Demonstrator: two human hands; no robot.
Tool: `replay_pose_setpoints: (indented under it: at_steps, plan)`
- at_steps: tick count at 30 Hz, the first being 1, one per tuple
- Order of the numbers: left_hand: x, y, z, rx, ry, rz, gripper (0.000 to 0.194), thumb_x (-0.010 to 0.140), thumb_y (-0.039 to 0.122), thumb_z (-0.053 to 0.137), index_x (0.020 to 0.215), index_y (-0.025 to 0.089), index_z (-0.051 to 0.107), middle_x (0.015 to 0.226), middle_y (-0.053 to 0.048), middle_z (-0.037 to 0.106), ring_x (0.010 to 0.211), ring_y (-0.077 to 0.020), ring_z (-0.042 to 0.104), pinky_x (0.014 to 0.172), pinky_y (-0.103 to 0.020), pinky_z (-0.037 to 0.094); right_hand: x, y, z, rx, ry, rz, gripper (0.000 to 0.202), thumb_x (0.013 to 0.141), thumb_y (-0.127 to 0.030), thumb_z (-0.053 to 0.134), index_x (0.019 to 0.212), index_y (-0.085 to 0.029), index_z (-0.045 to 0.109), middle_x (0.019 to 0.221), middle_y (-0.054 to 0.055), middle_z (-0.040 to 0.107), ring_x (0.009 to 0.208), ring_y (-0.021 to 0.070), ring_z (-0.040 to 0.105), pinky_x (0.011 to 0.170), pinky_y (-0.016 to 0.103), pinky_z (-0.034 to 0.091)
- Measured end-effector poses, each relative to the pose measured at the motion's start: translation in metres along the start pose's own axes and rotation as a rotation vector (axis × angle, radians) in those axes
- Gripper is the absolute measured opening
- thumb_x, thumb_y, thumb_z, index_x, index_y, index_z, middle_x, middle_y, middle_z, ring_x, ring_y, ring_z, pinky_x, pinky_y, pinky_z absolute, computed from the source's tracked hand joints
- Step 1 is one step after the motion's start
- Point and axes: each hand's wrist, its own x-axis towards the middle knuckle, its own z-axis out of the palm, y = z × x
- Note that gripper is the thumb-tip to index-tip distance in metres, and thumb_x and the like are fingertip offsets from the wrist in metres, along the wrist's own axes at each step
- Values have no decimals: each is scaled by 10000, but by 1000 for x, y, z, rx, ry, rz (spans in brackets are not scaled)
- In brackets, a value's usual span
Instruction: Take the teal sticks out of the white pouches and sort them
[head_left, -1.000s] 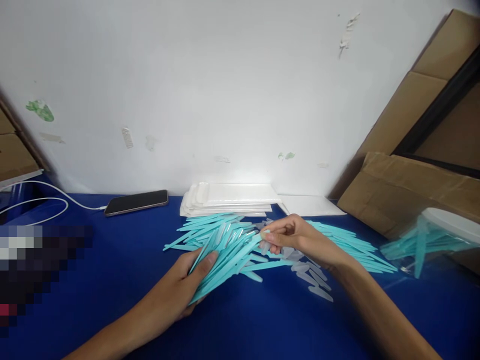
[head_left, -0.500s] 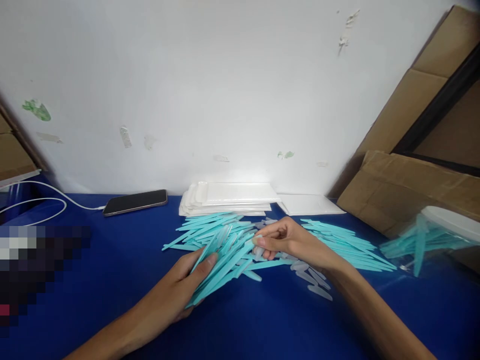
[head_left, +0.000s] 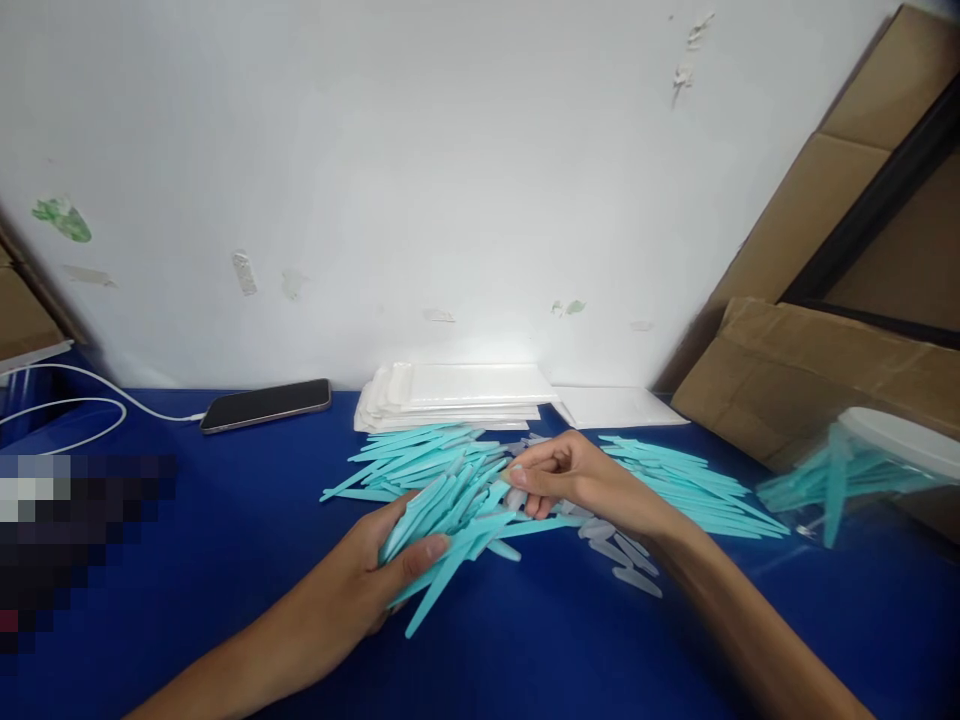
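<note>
My left hand [head_left: 390, 570] is closed round a fanned bundle of slim teal eyebrow razors [head_left: 450, 510], its thumb lying across them. Some razors in the bundle slant down past the thumb toward the table. At the bundle's far end, my right hand [head_left: 562, 475] pinches the tip of one razor between thumb and forefinger. A translucent cap [head_left: 515, 500] shows just under those fingertips; whether the fingers also hold it I cannot tell. More teal razors [head_left: 405, 450] lie loose behind the left hand. Clear caps [head_left: 634, 570] are scattered beside and under the right wrist.
Another pile of teal razors [head_left: 690, 490] lies right of my right forearm. Beyond it, a clear tub with a white lid [head_left: 900, 440] lies on its side with razors in it. White packets [head_left: 457, 390] are stacked by the wall. A charging phone [head_left: 266, 405] is at left, cardboard [head_left: 810, 390] at right.
The razors in my left hand have shifted, with some now splayed lower toward me, and the thumb has moved slightly right. My right hand stays at the bundle's end. The view has shifted slightly.
</note>
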Motion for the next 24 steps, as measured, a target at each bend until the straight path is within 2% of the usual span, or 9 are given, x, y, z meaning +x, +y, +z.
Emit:
replay_pose_setpoints:
  at_steps: [2, 4, 6, 10, 13, 15, 19, 21, 24]
  plan:
    - [0, -3, 1, -19, 70, -74, 797, 787, 677, 636, 1454, 297, 420, 1294, -54, 622, 1092, -273, 609, 714, -278, 518, 0, 1, 0, -1, 12, 1, 368, 773, -524, 758, 872, -171, 785, 712, 48, 721, 663, 152, 677, 637, 270, 555]
    - [0, -3, 0, 6, 74, -82, 834, 761, 658, 677, 1456, 271, 424, 1236, -60, 656, 1114, -290, 601, 783, -307, 520, 0, 0, 0, -2, 16, 0, 384, 766, -548, 752, 831, -171, 776, 689, 43, 708, 655, 153, 673, 630, 273, 553]
    - [2, 0, -2, 33, 4, -6, 791, 771, 604, 699, 1435, 248, 461, 1164, -57, 689, 1103, -296, 603, 854, -339, 510, 0, -1, 1, 2, 17, -3, 396, 754, -562, 755, 800, -169, 768, 688, 44, 705, 649, 152, 667, 624, 272, 552]
    - [4, 8, -7, -39, -224, 177, 627, 795, 473, 730, 1351, 242, 553, 1198, -38, 668, 1078, -264, 596, 999, -368, 440, 0, -1, 3, 13, 22, -20, 380, 760, -551, 757, 789, -173, 769, 671, 37, 698, 629, 141, 657, 611, 258, 546]
    - [4, 11, -8, -49, -256, 171, 373, 805, 424, 727, 1101, 205, 670, 908, 12, 668, 862, -199, 591, 892, -322, 462, 0, 0, 2, 7, 25, -31, 364, 791, -539, 737, 821, -179, 784, 668, 38, 698, 630, 143, 661, 607, 260, 544]
    - [4, 11, -8, -28, -242, 140, 241, 804, 397, 729, 913, 190, 672, 725, 55, 576, 712, -144, 520, 766, -261, 448, 0, 1, 2, 0, 27, -44, 353, 793, -535, 738, 837, -189, 794, 666, 37, 700, 630, 149, 663, 603, 268, 543]
    - [5, 11, -10, -48, -256, 107, 268, 794, 382, 738, 747, 180, 568, 585, 94, 416, 527, -76, 335, 524, -197, 303, -2, 0, 3, 5, 36, -74, 327, 787, -511, 753, 879, -202, 808, 636, 28, 698, 601, 145, 648, 585, 267, 534]
    - [5, 13, -12, -53, -280, 82, 305, 793, 391, 738, 736, 187, 520, 572, 101, 377, 494, -64, 279, 470, -196, 230, -3, 0, 3, 12, 22, -93, 321, 805, -499, 741, 918, -206, 811, 662, 35, 713, 600, 139, 642, 584, 265, 537]
    - [3, 16, -12, -36, -279, 37, 318, 793, 407, 735, 756, 197, 500, 567, 105, 346, 479, -61, 249, 443, -198, 189, -4, -1, 3, 23, -2, -126, 319, 828, -482, 725, 999, -224, 804, 772, 56, 751, 607, 131, 635, 581, 263, 544]
